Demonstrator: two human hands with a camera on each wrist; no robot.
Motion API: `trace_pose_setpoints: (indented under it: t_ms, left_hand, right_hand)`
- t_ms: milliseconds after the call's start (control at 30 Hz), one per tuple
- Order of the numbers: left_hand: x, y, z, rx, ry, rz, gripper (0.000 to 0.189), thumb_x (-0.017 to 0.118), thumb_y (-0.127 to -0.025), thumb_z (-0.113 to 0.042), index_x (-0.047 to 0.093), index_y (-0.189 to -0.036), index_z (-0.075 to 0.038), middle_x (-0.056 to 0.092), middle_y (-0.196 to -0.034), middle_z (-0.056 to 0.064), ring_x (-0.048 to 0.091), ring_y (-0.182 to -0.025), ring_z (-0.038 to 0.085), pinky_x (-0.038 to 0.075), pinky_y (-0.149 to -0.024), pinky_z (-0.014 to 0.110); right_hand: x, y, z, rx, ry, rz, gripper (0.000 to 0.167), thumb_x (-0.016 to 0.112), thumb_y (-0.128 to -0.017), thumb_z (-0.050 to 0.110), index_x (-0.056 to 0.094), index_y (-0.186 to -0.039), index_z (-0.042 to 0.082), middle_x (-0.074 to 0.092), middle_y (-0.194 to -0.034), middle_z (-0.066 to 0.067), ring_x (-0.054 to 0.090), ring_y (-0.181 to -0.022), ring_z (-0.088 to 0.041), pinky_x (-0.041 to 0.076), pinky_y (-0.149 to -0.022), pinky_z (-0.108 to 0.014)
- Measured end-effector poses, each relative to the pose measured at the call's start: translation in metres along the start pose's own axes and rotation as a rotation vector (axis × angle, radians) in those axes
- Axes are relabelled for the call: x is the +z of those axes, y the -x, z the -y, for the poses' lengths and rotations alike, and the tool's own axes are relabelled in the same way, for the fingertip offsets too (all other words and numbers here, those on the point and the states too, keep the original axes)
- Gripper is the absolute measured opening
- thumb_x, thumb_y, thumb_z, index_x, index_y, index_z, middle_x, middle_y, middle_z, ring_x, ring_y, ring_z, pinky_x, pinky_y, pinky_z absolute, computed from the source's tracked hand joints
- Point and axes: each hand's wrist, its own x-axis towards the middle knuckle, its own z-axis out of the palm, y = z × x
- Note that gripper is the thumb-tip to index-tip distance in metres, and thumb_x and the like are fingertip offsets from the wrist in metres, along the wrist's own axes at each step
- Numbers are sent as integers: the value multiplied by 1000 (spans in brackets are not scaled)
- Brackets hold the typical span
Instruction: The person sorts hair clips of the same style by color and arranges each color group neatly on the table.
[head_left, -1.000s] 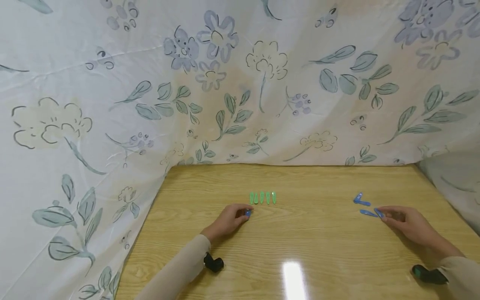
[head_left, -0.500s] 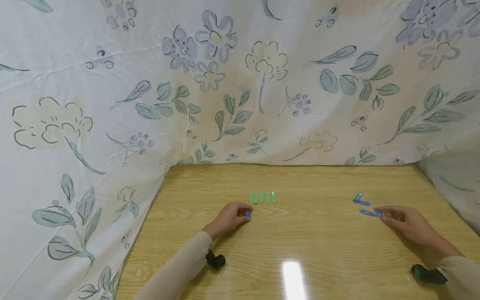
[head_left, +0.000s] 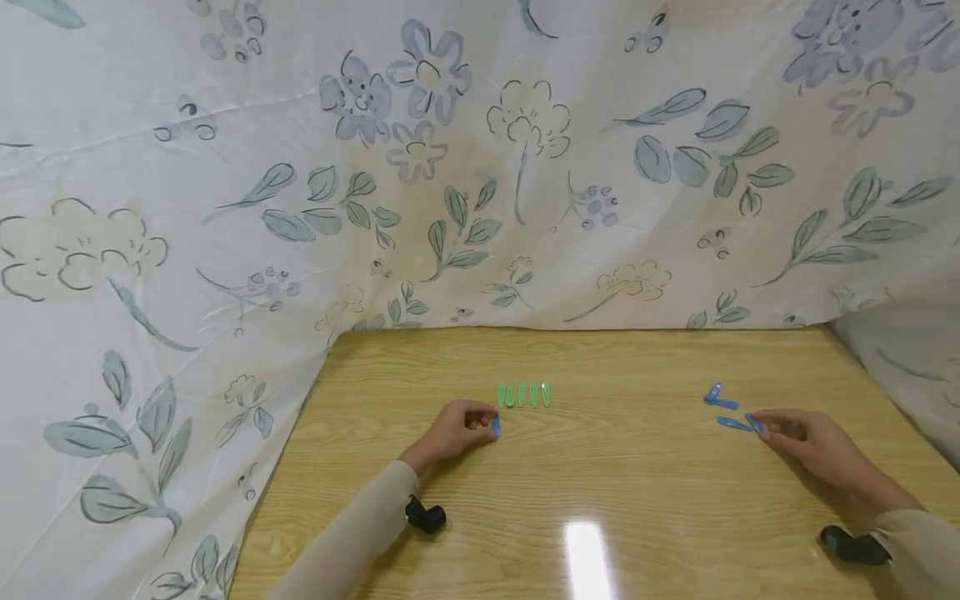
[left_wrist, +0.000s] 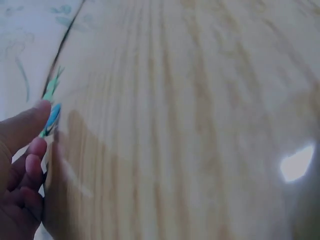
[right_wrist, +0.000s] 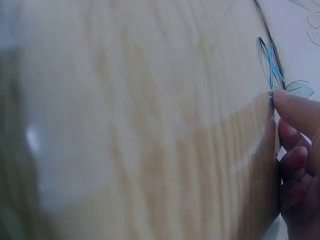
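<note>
Between the thumb and fingertips of my left hand [head_left: 450,432] is a blue snap hair clip [head_left: 496,427], pointing away from me, just below the left end of a row of green snap hair clips [head_left: 522,395]. In the left wrist view the blue clip [left_wrist: 53,116] sticks out past the thumb, with green behind it. Over on the right, my right hand [head_left: 813,446] pinches another blue hair clip [head_left: 754,424] low at the tabletop. Its tip is close to a loose blue hair clip [head_left: 732,423]; two further blue clips [head_left: 722,403] lie in a V just beyond.
The wooden table [head_left: 600,467] carries both groups of clips, with a wide stretch between them. Floral cloth [head_left: 525,208] hangs behind the back edge and along the left side. Black wrist mounts [head_left: 426,517] are on both sleeves, and a light reflects on the near tabletop.
The blue clip in my left hand has turned and shows more of its length, as the left fingers shift slightly. My right hand keeps its pinch and barely moves.
</note>
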Motion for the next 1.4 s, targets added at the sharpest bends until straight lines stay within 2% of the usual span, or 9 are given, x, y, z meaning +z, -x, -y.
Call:
trace_pose_setpoints:
  t_ms: [133, 333, 500, 667, 867, 1000, 1200, 1400]
  left_hand:
    - [1, -1, 2, 24, -30, -5, 33, 78, -89, -15, 73, -119, -2, 67, -92, 6, 46, -70, 9, 40, -63, 20]
    - [4, -2, 3, 31, -72, -14, 33, 77, -90, -16, 73, -121, -5, 65, -91, 1, 44, -69, 6, 39, -63, 19]
    - [4, -3, 3, 35, -84, -26, 33, 77, -91, -17, 73, -121, -6, 65, -92, 0, 43, -68, 5, 39, -62, 19]
    - [4, -2, 4, 52, -83, -36, 32, 78, -90, -17, 74, -119, -5, 66, -92, 3, 44, -68, 7, 39, -62, 20]
    - [5, -2, 3, 54, -100, -42, 31, 78, -90, -18, 74, -118, -6, 65, -91, 2, 44, -68, 6, 39, -62, 19]
    - [5, -2, 3, 64, -101, -35, 31, 77, -90, -19, 74, -119, -7, 65, -92, 1, 43, -68, 5, 39, -62, 19]
    - [5, -2, 3, 60, -98, -27, 32, 77, -91, -20, 74, -119, -7, 65, -92, 2, 43, -68, 5, 39, -62, 19]
    - [5, -3, 2, 38, -105, -20, 32, 77, -91, -21, 74, -120, -8, 65, -93, 2, 44, -68, 7, 39, -63, 20]
  right_hand:
    - [1, -1, 1, 5, -2, 7, 27, 74, -91, 9, 71, -114, -5, 74, -94, -7, 53, -83, 17, 46, -65, -13]
    - [0, -2, 1, 8, -22, 14, 28, 73, -92, 8, 70, -116, -6, 73, -90, 4, 56, -80, 14, 47, -63, -16]
    - [-3, -3, 3, 13, -21, 23, 31, 72, -94, 10, 67, -120, -6, 73, -91, 1, 56, -78, 12, 48, -62, -19]
    - [-4, -7, 8, 58, 32, 56, 40, 73, -93, 18, 66, -125, -5, 70, -92, -5, 52, -76, 13, 47, -63, -19]
    - [-2, -9, 12, 78, 100, 65, 38, 76, -91, 17, 68, -122, -4, 70, -91, -8, 48, -77, 18, 45, -65, -18]
    - [-5, -10, 16, 92, 127, 92, 35, 75, -91, 15, 68, -119, -4, 69, -88, -5, 50, -75, 14, 45, -64, -20]
    - [-9, -12, 23, 94, 148, 143, 27, 75, -90, 13, 67, -112, -2, 70, -87, -5, 60, -73, 0, 47, -63, -23]
    - [-12, -13, 27, 105, 158, 138, 24, 74, -91, 11, 68, -110, -2, 74, -88, -11, 67, -75, -18, 52, -65, -34]
